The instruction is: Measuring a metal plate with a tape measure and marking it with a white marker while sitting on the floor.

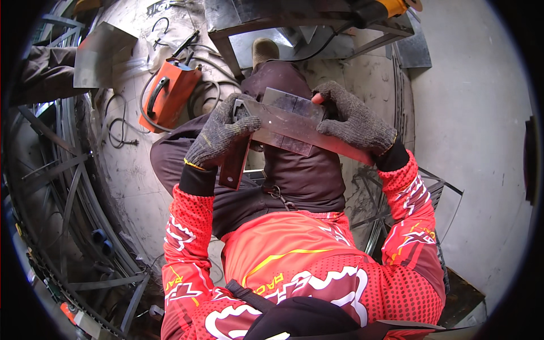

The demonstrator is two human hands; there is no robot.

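Observation:
Both my hands wear grey knit gloves. My left hand (218,135) is closed around the corner of a metal try square (297,126), whose short arm hangs down beside the wrist. The square's long blade slants to the right across a small rectangular steel plate (283,101), which shows above and below it. My right hand (358,120) pinches the plate's right side together with the blade, and a bare fingertip pokes through the glove. The blade's far end passes under the right palm. Plate and square are above my raised thigh (306,175), in dark trousers.
An orange welding machine (168,93) with looped cables stands on the floor ahead-left. Beyond my foot is a metal table (241,20) with a yellow power tool (392,7). Metal frames (68,198) line the left, near another person's leg (48,71). A pale surface (470,147) fills the right.

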